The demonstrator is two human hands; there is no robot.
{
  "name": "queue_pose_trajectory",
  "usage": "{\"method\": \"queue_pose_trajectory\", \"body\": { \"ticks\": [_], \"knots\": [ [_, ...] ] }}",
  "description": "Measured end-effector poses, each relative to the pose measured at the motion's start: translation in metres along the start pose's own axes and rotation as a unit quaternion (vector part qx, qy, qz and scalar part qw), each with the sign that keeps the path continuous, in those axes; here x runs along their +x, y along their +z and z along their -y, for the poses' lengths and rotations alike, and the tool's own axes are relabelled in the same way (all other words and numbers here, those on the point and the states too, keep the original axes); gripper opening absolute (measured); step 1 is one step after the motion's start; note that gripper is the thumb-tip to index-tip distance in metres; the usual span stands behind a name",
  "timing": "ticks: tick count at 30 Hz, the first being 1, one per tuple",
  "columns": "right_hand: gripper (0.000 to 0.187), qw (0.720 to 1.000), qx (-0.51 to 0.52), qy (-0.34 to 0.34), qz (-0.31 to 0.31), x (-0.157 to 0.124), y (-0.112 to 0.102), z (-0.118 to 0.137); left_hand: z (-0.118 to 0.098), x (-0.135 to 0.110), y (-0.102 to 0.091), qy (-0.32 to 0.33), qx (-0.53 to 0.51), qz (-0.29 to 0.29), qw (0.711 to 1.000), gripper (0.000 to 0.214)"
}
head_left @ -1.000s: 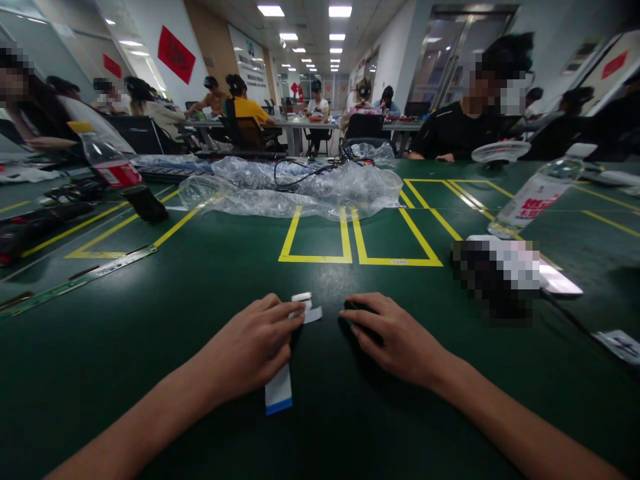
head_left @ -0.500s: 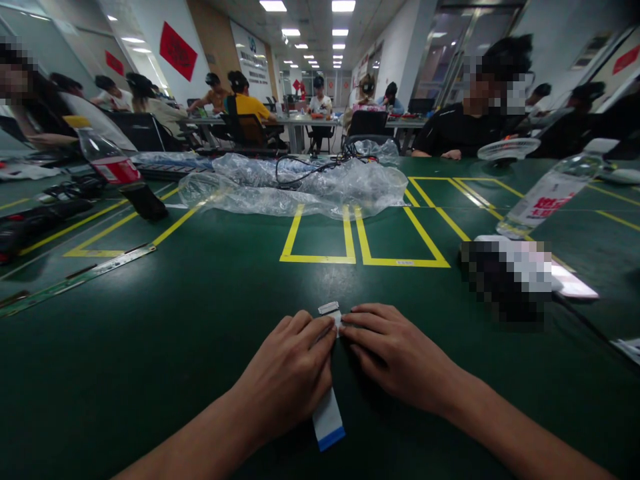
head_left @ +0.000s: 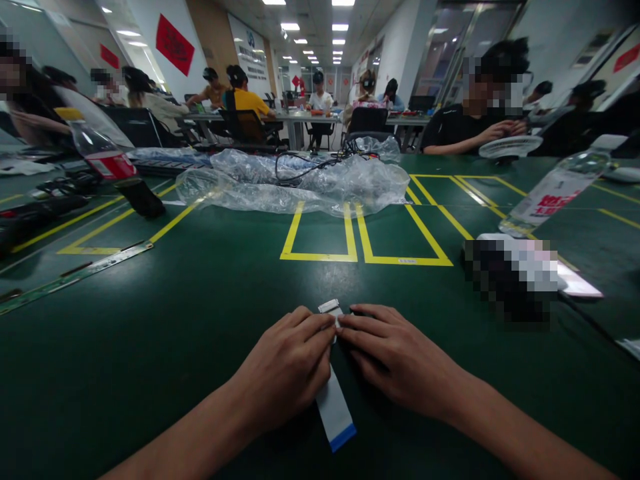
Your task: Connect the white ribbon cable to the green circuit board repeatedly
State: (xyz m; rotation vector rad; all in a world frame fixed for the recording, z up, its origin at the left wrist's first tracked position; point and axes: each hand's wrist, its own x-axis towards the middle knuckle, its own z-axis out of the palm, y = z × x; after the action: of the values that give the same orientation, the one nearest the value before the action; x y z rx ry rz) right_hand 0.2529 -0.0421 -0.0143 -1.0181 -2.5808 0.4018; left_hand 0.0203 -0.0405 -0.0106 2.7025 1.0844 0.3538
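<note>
A white flat ribbon cable [head_left: 335, 408] lies over the green table in front of me, with a blue strip at its near end and a small connector [head_left: 329, 306] at its far end. My left hand [head_left: 287, 363] is closed on the cable just below the connector, thumb and fingers pinching it and covering its middle. From the other side my right hand [head_left: 400, 353] meets it, its fingertips pressed together on the cable's edge. The fingertips of both hands nearly touch, and the exact grip beneath them is hidden.
Crumpled clear plastic wrap [head_left: 300, 183] with black cables lies beyond yellow tape outlines. A narrow circuit board strip [head_left: 100, 267] is on the left, near a cola bottle [head_left: 107, 157]. At right are a water bottle [head_left: 555, 190] and a blurred-out device [head_left: 515, 273]. Co-workers sit around.
The cable's blue end has swung a little to the right. Both hands stay almost in place at the connector end. A co-worker at the right has raised their hands off the table.
</note>
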Motion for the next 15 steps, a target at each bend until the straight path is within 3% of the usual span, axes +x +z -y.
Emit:
{"method": "queue_pose_trajectory", "body": {
  "ticks": [9, 12, 15],
  "knots": [
    [0.046, 1.0, -0.003, 0.001, 0.009, 0.0, 0.0, -0.001, 0.01, 0.0, -0.006, -0.014, -0.016, 0.011, 1.0, 0.036],
    [0.042, 1.0, -0.01, 0.006, 0.019, 0.0, -0.002, -0.002, 0.03, -0.001, -0.01, -0.062, 0.008, 0.003, 0.998, 0.039],
    [0.044, 0.999, -0.006, 0.011, 0.03, -0.001, -0.004, -0.002, 0.067, -0.005, -0.023, -0.153, 0.062, -0.001, 0.986, 0.045]
  ]
}}
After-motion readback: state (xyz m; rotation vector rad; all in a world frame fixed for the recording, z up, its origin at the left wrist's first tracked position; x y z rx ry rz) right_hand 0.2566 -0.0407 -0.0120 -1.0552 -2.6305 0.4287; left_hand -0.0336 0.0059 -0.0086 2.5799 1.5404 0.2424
